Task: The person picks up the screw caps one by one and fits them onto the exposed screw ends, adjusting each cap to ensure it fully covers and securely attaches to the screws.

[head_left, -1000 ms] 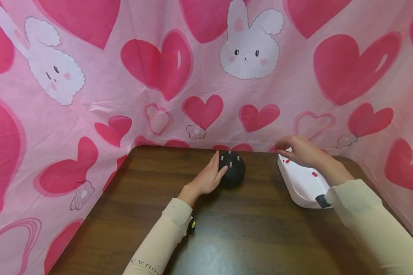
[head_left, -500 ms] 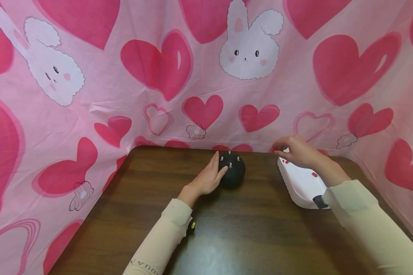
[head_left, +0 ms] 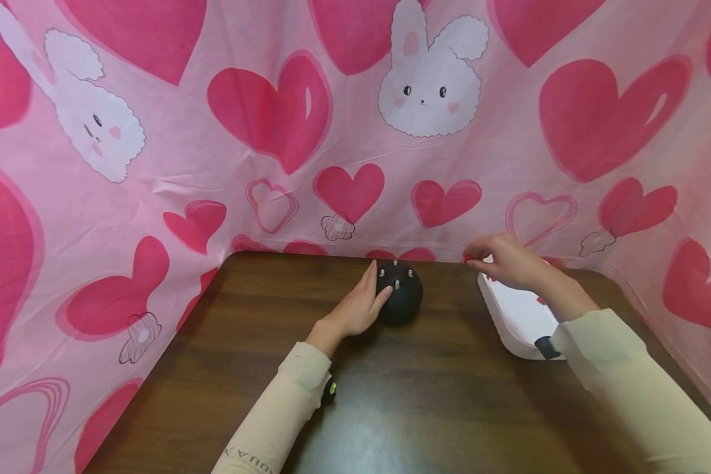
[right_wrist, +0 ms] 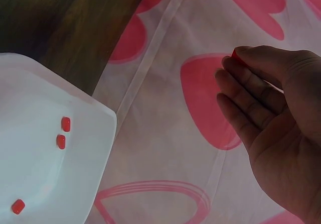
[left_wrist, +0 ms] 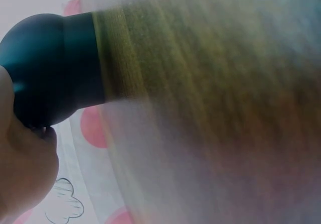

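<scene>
Left hand: the left hand (head_left: pixel 358 304) rests near the middle of the table's (head_left: pixel 225 342) far edge, fingers straight and laid against the left side of the black ball (head_left: pixel 401 296).
Black ball: it sits on the table, touching those fingers; small pale studs (head_left: pixel 396 284) show on its top. In the left wrist view it is a dark round shape (left_wrist: pixel 55 73), and the rest is blurred.
Right hand: the right hand (head_left: pixel 508 262) hovers over the far end of the white tray (head_left: pixel 512 322), thumb and fingertips pinched on a small red piece (right_wrist: pixel 234 57).
Key relation: the ball lies to the left of the right hand, apart from it, along the same far edge; the left hand is the nearer one and already touches it.
White tray: at the table's right edge, with three red pieces (right_wrist: pixel 61 141) loose inside.
Hard to tell: the pinched piece's shape is mostly covered by the fingers; a dark object (head_left: pixel 546 346) at the right wrist is cut off by the sleeve (head_left: pixel 628 388).
Backdrop: a pink heart-and-bunny cloth (head_left: pixel 272 131) surrounds the table.
</scene>
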Motion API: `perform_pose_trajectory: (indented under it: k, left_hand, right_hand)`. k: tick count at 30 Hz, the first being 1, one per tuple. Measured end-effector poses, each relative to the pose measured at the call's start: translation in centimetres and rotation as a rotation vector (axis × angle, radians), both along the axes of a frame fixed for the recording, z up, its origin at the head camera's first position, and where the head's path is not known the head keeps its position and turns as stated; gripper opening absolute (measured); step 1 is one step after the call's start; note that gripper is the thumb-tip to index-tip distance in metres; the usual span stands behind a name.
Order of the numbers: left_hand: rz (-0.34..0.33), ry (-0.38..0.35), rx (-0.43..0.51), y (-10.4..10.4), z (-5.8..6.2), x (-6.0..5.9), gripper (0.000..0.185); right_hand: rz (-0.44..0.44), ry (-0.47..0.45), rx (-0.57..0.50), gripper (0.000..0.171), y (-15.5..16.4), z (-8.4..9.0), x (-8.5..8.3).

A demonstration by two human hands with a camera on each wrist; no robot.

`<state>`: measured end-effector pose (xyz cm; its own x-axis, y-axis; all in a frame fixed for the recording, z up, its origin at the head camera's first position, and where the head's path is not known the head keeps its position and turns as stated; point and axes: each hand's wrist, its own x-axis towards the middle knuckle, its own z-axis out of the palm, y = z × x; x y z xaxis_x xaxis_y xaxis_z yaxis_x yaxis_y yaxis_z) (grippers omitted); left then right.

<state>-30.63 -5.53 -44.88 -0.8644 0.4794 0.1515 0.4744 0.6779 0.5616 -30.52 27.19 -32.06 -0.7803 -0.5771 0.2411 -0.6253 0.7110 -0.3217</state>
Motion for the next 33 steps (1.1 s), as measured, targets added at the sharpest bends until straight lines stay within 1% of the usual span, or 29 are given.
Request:
perform_pose_trajectory:
  k: [6, 20, 28, 33]
  left_hand:
    - [0.001, -0.001, -0.001, 0.03, 0.07, 0.06, 0.082]
    - [0.0, -0.007, 0.006, 0.08, 0.1, 0.11, 0.083]
    - [0.005, -0.022, -0.005, -0.02, -0.07, 0.06, 0.083]
    - [0.0, -0.013, 0.003, -0.02, -0.12, -0.01, 0.083]
  right_hand:
    - [0.006, -0.006, -0.014, 0.013, -0.14, -0.1, 0.04]
    - [0.007, 0.032, 0.008, 0.013, -0.42, -0.2, 0.2]
    - [0.005, 0.016, 0.008, 0.016, -0.57, -0.32, 0.24]
    - [0.015, 0.025, 0.009, 0.015, -0.82, -0.17, 0.29]
